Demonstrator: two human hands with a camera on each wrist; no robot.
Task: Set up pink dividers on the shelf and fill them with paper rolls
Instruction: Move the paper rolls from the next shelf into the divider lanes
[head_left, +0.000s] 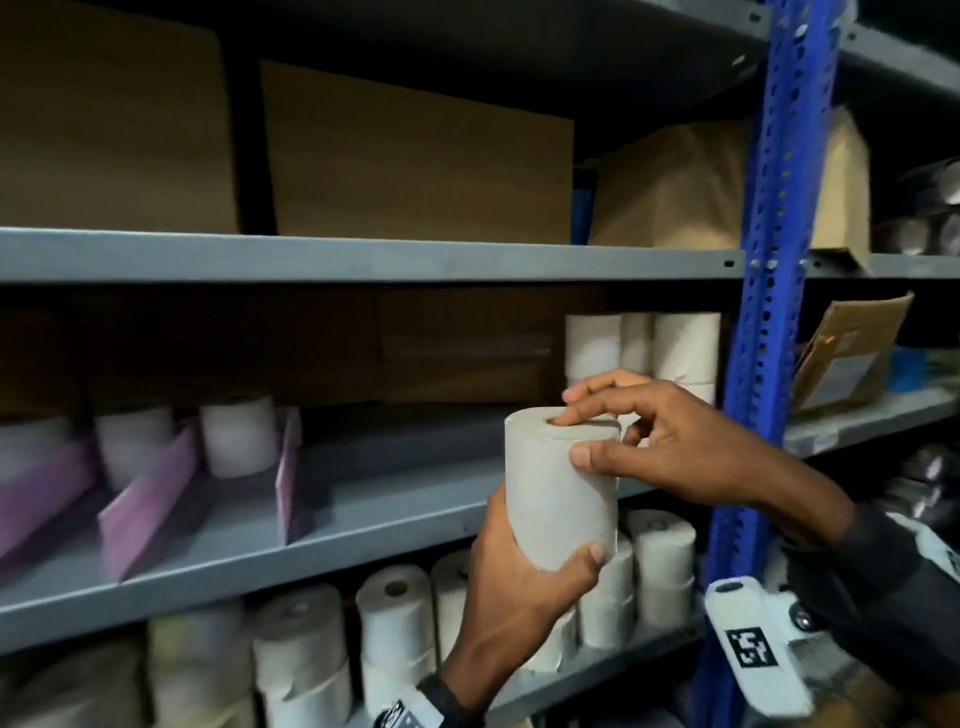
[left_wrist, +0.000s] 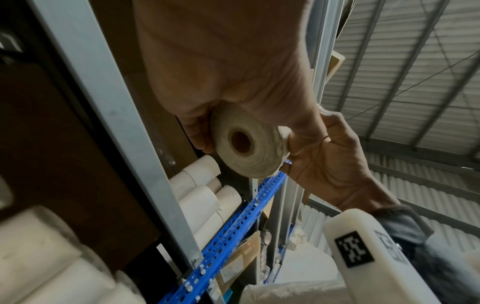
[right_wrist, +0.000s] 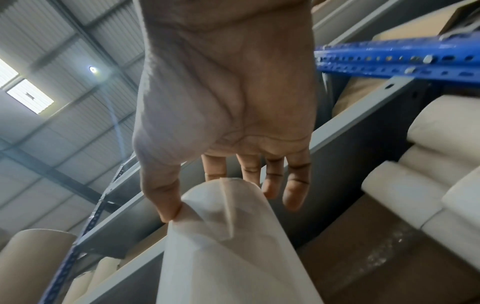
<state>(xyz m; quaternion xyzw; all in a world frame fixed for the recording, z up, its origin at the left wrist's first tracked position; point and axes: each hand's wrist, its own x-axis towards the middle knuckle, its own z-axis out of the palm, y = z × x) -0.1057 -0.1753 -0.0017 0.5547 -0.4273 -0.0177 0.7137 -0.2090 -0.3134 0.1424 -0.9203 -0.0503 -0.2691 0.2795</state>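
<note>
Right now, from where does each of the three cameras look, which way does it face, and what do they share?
Head: from head height, facing forward and down at the grey metal shelf; shows both hands, the left hand and right hand, on the upright white paper roll.
Left wrist: below the left hand, looking up along it at the roll's hollow end; the right hand shows too.
Right wrist: beneath the right hand, looking along its fingers at the roll.
Shared: the roll and the blue perforated post.

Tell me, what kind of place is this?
Probably a storeroom or warehouse: metal shelves stacked with paper rolls, cardboard boxes above, and a corrugated metal roof overhead.
</note>
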